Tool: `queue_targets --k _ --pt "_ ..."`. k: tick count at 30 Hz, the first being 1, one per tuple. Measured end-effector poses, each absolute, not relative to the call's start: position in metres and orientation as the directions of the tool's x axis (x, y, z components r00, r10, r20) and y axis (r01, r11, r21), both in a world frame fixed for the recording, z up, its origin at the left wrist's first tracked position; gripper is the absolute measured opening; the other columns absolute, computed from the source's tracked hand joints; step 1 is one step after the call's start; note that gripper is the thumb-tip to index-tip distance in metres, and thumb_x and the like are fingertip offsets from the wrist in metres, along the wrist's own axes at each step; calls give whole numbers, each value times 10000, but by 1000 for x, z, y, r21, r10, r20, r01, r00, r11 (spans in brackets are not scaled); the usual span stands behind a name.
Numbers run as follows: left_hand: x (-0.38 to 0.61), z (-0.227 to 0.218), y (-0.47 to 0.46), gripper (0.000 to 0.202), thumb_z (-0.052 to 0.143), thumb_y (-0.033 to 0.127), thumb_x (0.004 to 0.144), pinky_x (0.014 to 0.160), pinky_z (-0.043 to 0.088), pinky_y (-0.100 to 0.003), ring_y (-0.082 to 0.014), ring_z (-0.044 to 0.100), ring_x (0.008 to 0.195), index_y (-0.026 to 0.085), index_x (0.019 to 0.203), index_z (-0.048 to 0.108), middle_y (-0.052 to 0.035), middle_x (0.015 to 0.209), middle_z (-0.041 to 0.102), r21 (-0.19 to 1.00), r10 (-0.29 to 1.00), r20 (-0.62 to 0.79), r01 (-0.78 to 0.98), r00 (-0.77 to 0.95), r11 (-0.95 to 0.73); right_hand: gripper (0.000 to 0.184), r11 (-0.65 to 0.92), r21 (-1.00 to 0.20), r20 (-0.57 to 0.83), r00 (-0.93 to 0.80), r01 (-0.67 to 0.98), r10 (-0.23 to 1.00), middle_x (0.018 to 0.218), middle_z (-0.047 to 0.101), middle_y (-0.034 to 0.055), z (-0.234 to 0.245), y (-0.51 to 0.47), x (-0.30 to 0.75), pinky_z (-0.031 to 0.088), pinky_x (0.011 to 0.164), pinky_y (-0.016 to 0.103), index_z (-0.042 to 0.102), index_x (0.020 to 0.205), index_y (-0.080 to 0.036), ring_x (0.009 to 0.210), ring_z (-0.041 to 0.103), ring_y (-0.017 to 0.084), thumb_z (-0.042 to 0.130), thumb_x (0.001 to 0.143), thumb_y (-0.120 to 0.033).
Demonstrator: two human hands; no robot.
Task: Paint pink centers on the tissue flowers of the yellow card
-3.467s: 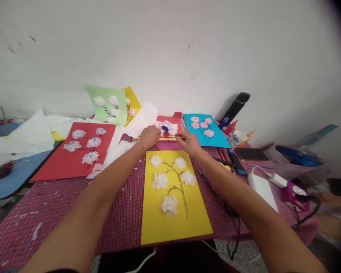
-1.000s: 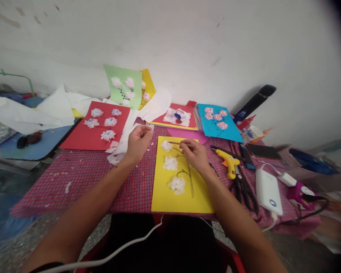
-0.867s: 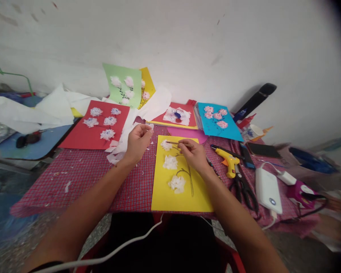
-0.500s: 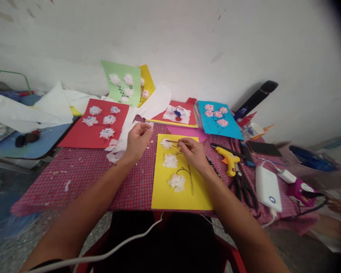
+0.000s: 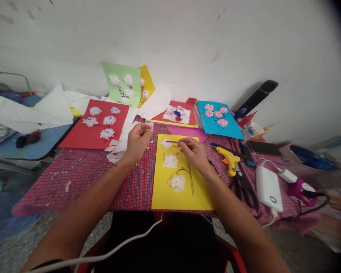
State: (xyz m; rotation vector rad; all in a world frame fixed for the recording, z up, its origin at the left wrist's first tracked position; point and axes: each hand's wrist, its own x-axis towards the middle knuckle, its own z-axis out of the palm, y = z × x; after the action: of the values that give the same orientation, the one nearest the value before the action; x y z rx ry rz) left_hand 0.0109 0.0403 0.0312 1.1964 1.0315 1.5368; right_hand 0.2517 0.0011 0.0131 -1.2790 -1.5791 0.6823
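Steadily hold tissue scrap [image 5: 150, 124] pinched in left hand [image 5: 138, 141] and thin stick [image 5: 176, 142] gripped in right hand [image 5: 195, 154], tip low over yellow sheet [image 5: 165, 193] at near edge of table [image 5: 88, 174].

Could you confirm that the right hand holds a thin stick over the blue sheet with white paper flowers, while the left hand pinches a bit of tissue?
Not quite: the head view shows the right hand holding the thin stick over the yellow sheet, not a blue one; the blue sheet lies farther back with pink flowers. The left hand does pinch a bit of tissue.
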Motion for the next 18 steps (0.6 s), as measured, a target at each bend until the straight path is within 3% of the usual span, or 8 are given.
queue_targets --k 18 --pt "11 32 40 152 770 289 832 405 339 -212 -69 444 439 218 908 658 58 627 550 958 969 220 -163 -116 -237 246 331 -820 360 -28 466 932 853 796 62 20 -3 247 580 694 344 781 952 -235 755 749 234 647 917 -437"
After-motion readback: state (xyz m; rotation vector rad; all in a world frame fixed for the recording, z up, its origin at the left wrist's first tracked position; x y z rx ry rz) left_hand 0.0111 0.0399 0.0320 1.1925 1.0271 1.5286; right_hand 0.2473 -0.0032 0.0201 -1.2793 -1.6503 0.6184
